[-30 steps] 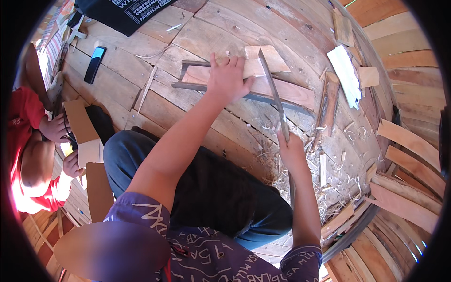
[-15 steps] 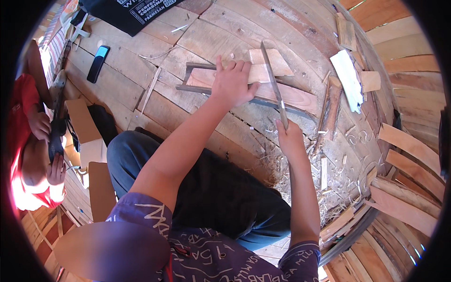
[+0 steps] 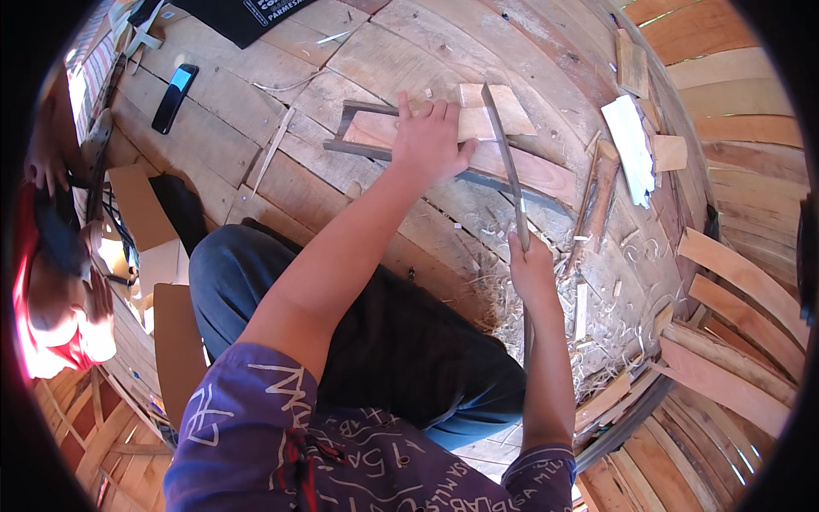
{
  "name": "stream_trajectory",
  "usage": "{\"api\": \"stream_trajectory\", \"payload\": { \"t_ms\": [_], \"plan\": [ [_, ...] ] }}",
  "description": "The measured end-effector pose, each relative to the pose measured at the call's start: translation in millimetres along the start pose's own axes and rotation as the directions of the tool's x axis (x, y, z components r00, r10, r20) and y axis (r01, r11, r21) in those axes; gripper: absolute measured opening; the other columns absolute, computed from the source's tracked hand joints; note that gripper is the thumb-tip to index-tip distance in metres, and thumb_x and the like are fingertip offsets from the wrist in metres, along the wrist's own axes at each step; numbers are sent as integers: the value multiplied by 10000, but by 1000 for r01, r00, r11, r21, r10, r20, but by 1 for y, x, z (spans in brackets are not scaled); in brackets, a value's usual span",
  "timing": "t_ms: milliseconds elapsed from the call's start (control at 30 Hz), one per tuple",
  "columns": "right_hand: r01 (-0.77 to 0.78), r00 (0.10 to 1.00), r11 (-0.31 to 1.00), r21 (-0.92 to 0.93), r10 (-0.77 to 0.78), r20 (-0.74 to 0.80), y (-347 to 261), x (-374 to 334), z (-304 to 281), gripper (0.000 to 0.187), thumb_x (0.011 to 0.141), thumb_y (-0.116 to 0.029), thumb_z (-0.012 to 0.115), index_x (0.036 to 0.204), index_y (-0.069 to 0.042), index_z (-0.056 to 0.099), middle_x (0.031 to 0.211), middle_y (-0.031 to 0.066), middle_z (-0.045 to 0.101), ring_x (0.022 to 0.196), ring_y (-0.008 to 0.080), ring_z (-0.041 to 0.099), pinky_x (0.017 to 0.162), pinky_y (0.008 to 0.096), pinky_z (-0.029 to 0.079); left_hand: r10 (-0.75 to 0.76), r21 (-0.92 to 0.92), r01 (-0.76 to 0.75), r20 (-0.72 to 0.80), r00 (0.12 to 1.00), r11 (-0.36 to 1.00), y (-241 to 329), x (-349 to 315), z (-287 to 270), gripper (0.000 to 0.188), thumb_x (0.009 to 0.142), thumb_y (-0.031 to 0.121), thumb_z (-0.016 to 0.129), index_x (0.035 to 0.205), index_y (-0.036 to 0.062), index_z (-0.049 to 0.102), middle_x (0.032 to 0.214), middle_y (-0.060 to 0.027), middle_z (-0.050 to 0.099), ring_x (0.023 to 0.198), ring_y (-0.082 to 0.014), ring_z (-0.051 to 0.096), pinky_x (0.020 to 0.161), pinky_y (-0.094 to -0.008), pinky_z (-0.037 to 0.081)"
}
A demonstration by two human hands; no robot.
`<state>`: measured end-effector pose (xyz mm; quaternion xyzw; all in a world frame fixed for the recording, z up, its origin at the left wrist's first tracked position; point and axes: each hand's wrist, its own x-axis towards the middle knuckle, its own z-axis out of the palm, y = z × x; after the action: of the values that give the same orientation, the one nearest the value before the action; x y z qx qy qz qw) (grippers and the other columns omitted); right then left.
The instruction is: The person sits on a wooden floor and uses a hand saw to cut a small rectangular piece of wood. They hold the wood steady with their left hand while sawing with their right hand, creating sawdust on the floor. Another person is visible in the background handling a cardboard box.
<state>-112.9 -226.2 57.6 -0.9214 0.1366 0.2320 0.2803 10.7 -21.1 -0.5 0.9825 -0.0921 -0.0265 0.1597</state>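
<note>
My left hand (image 3: 426, 147) grips a pale wooden piece (image 3: 475, 125), fingers over its far side and thumb at its near side. That piece lies on a longer, reddish wooden slat (image 3: 546, 175), which rests in a dark channel-shaped holder (image 3: 354, 147). In my right hand (image 3: 533, 266) is a long, narrow knife (image 3: 505, 149). Its blade points away from me and crosses the wood just right of my left hand; the long handle runs back along my forearm. Just beyond the blade lies another flat wooden offcut (image 3: 516, 113). The cutting edge's exact contact is unclear.
Curled shavings (image 3: 503, 299) cover the plank floor near my right knee. To the right lie a round stick (image 3: 604, 171), a white sheet (image 3: 630, 149) and wood blocks. A phone (image 3: 177, 98) lies at left, near a cardboard box (image 3: 141, 200) and another person's hand (image 3: 98, 299).
My right hand has shifted slightly nearer to me and right, drawing the knife back with it. My left hand stays on the wood. The view has tilted slightly.
</note>
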Motion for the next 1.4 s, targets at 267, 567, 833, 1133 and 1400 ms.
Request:
{"api": "stream_trajectory", "payload": {
  "t_ms": [267,567,833,1133,1400],
  "plan": [
    [34,997,999,-16,-35,-65,9,-29,-3,314,972,-270,541,869,26,560,703,229,575,669,399,567,650,438,455,45,9,-45,6,999,999,1,2,1,599,872,463,577,1287,35,508,1201,-118,581,1197,-261,532,1122,-650,115],
    [22,989,997,-68,-31,-144,-10,-27,-23,323,977,-301,511,953,9,600,827,292,621,844,475,607,739,512,469,126,49,-118,-195,973,992,5,20,-6,575,855,481,601,1204,26,557,1083,-108,621,1096,-251,574,1081,-673,176],
    [151,971,986,77,-133,-198,-47,-53,-59,340,967,-300,545,878,29,559,669,228,536,645,400,531,634,445,427,29,-176,-59,-170,985,983,-22,10,-105,621,887,533,573,1170,-20,573,1011,-185,650,978,-341,633,815,-444,512],
    [211,931,942,260,-113,-346,-46,-53,-74,287,961,-268,588,844,-6,600,572,112,503,519,215,490,536,371,398,-351,-587,268,-30,936,764,-84,-2,-168,556,937,449,564,1186,-49,578,859,-151,661,765,-245,646,705,-380,508],
    [182,882,899,399,29,-470,-22,-24,-51,367,955,-279,610,747,16,543,569,70,440,540,159,373,520,357,358,51,-657,33,108,993,753,-6,-15,-133,685,785,185,737,1342,-48,415,1047,-178,611,891,-228,598,802,-331,493]
  ]
}}
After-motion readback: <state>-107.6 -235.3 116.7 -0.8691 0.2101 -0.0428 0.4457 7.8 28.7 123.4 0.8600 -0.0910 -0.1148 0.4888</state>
